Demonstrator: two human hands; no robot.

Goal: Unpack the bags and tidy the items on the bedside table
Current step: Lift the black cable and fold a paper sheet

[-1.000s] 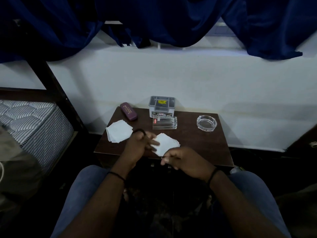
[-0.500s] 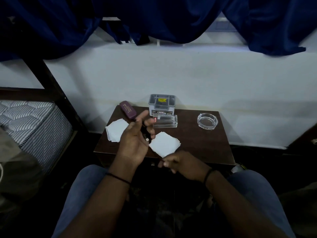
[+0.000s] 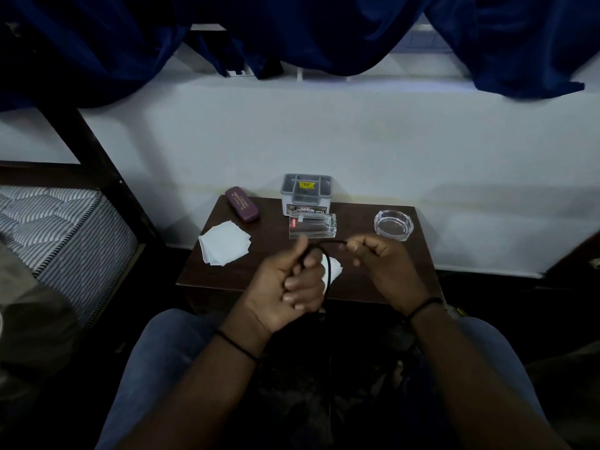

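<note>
A thin black cord point(image 3: 328, 266) loops between my two hands above the front of the dark wooden bedside table point(image 3: 367, 271). My left hand point(image 3: 289, 289) grips the cord with curled fingers, and the cord hangs down past it. My right hand point(image 3: 381, 266) pinches the cord's other end. A white paper stack point(image 3: 334, 271) lies mostly hidden under my hands. A second white paper stack point(image 3: 224, 243) lies at the table's left.
At the back of the table stand a grey organiser box point(image 3: 306, 194), a maroon case point(image 3: 242, 205), a clear plastic case point(image 3: 312, 226) and a glass ashtray point(image 3: 393, 225). A striped mattress point(image 3: 58, 235) lies left. Blue curtains point(image 3: 324, 30) hang above.
My right hand rose from the table's front edge and took the cord's end. My left hand came back toward me with the cord, which now stretches between both hands.
</note>
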